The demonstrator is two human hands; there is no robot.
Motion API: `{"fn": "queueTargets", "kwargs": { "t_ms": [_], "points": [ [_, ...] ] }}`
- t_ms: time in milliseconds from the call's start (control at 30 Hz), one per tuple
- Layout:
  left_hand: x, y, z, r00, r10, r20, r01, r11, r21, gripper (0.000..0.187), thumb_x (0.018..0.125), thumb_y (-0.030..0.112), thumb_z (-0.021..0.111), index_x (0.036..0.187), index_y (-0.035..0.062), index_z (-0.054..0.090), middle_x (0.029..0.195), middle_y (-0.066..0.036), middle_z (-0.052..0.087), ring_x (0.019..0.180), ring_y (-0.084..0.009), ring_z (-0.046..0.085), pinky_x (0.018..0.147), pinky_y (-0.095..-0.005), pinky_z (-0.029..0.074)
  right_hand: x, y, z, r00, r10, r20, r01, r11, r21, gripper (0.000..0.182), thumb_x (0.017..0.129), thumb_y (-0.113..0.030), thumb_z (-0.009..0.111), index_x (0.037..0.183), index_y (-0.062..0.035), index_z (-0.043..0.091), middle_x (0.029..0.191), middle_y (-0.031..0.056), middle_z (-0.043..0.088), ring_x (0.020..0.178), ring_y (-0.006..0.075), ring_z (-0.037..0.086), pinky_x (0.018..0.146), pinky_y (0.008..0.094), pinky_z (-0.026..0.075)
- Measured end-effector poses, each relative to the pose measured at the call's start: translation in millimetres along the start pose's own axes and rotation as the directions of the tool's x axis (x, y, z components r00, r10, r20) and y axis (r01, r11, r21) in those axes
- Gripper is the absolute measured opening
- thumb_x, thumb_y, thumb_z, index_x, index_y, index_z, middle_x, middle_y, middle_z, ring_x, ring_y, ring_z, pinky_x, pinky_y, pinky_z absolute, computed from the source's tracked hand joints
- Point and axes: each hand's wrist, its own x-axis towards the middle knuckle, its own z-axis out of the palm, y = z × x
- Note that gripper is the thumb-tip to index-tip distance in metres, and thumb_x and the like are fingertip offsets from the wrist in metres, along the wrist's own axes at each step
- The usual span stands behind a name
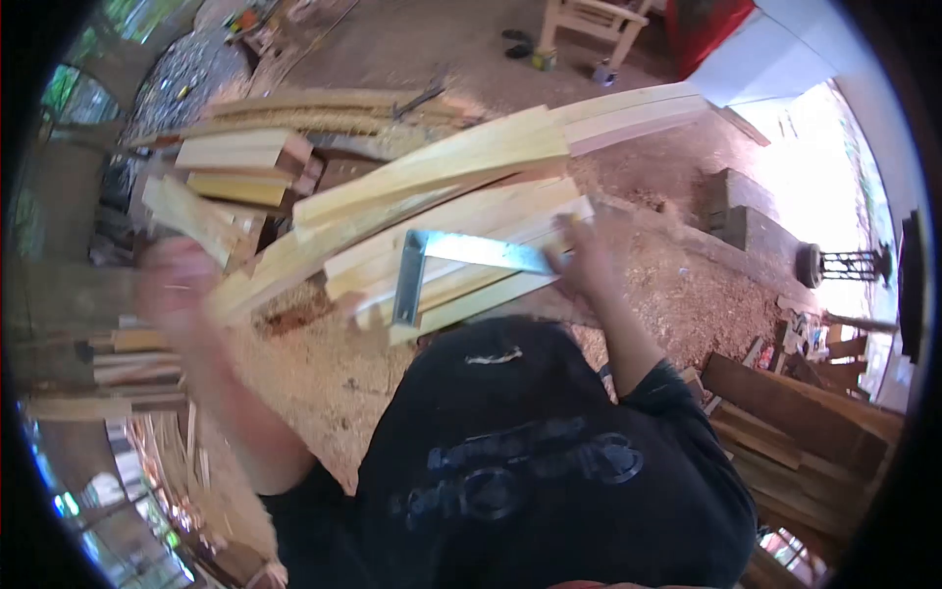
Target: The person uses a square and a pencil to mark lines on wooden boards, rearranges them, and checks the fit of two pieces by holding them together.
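Note:
A metal carpenter's square (481,252) lies across several pale planks (446,285) in front of my body, its shorter, thicker arm toward the left. My right hand (586,263) is at the far right end of its long blade, thumb against the metal and fingers over the plank ends. Something small and yellow shows by those fingertips, too small to name. Out to the left, my left hand (177,282) is raised off the planks and smeared by motion. Its fingers cannot be made out, nor whether it holds anything.
Longer curved boards (442,167) lie just beyond the planks. Stacked timber blocks (235,162) stand at the left, and dark boards (785,422) lie low on the right. Sawdust covers the ground (667,285). A wooden frame (594,25) stands at the back.

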Motion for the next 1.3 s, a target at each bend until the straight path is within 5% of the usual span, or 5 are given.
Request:
{"fn": "queueTargets", "kwargs": {
  "t_ms": [33,133,300,700,1300],
  "points": [
    [-27,26,66,0.868,-0.479,0.129,0.493,0.861,-0.120,0.031,0.100,0.020,0.066,0.124,0.0010,0.068,0.112,-0.011,0.071,0.105,-0.0235,0.065,0.098,-0.0388,0.050,-2,-8,3,0.993,-0.088,0.082,0.094,0.993,-0.072,0.069,0.085,-0.035,0.082,0.143,-0.0078,0.058,0.139,0.0201,0.063,0.130,0.0397,0.059,0.111,0.0510,0.046],
    [-126,-24,179,0.840,-0.316,0.441,0.246,0.946,0.210,0.067,0.082,0.027,0.083,0.140,0.0011,0.061,0.146,-0.027,0.056,0.134,-0.0399,0.056,0.109,-0.0473,0.047,-16,-10,14,0.956,-0.254,0.148,0.277,0.946,-0.168,0.079,0.081,-0.032,0.084,0.150,-0.0105,0.051,0.157,0.0153,0.051,0.145,0.0368,0.047,0.116,0.0525,0.040],
    [-172,5,237,0.624,-0.373,0.686,0.327,0.923,0.204,0.096,0.077,0.044,0.084,0.154,0.0015,0.046,0.168,-0.026,0.031,0.152,-0.0433,0.037,0.118,-0.0517,0.040,-10,-5,8,0.961,-0.160,0.224,0.202,0.963,-0.176,0.066,0.081,-0.017,0.080,0.143,-0.0148,0.057,0.162,0.0080,0.047,0.148,0.0328,0.043,0.117,0.0518,0.039],
    [-135,15,264,0.432,-0.471,0.769,0.170,0.880,0.444,0.100,0.074,0.045,0.088,0.152,-0.0006,0.045,0.167,-0.027,0.033,0.150,-0.0507,0.037,0.113,-0.0610,0.044,0,2,19,0.984,-0.133,0.121,0.144,0.986,-0.084,0.053,0.077,-0.005,0.077,0.128,-0.0151,0.068,0.150,0.0041,0.062,0.141,0.0330,0.053,0.116,0.0504,0.041],
    [-132,20,266,0.442,-0.500,0.745,0.135,0.858,0.496,0.098,0.074,0.048,0.088,0.151,0.0026,0.049,0.166,-0.026,0.035,0.150,-0.0486,0.039,0.111,-0.0572,0.048,-1,9,18,0.983,-0.176,0.054,0.173,0.983,0.054,0.044,0.081,-0.006,0.074,0.124,-0.0162,0.070,0.145,0.0026,0.066,0.137,0.0326,0.055,0.111,0.0527,0.043]
  ]
}}
